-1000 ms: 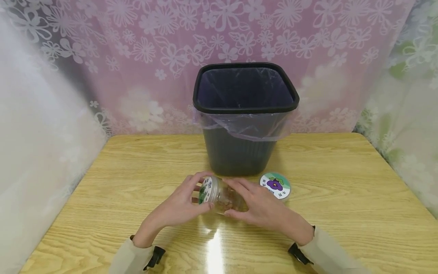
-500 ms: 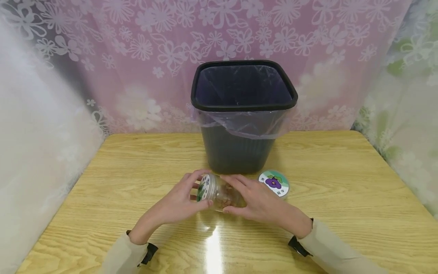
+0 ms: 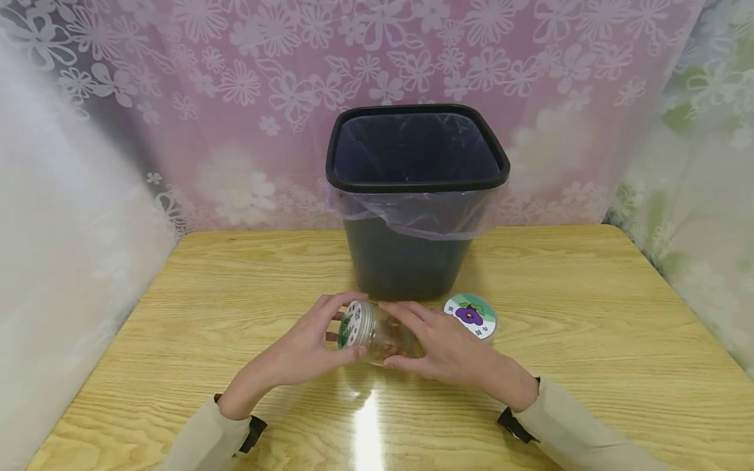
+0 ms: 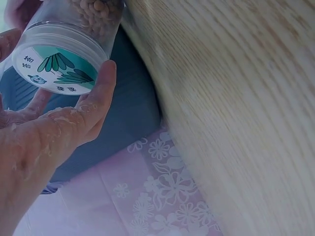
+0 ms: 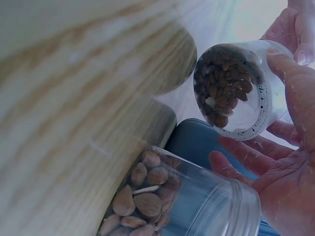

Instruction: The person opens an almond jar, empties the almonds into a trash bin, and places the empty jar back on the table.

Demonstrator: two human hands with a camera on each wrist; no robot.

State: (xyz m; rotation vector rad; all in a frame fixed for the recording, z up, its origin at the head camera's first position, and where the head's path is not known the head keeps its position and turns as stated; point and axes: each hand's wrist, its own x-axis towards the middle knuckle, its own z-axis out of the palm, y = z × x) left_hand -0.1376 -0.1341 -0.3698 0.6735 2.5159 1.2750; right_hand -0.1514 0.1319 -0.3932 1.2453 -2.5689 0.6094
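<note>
A clear jar (image 3: 391,333) lies tilted on its side between both hands, its lid (image 3: 352,325) pointing left. Fingers and thumb of the left hand (image 3: 303,350) grip around the lid's rim. The lid's label (image 4: 56,71) shows green leaves on white and teal. The right hand (image 3: 453,347) holds the jar's body from the other side, thumb below and fingers over the top. Small brown nuts or seeds (image 5: 229,86) have slid to one side inside. Close by the right hand stands a second clear jar (image 5: 211,201) with larger brown nuts; its lid (image 3: 470,316) carries a purple flower.
Behind the hands, a dark bin (image 3: 409,261) lined with a thin purple bag stands on the wooden table (image 3: 235,275). Floral curtains (image 3: 265,98) hang along the back and sides. Black straps (image 3: 253,432) circle the wrists.
The head view has shifted slightly. Both hands keep the same hold on the tilted jar.
</note>
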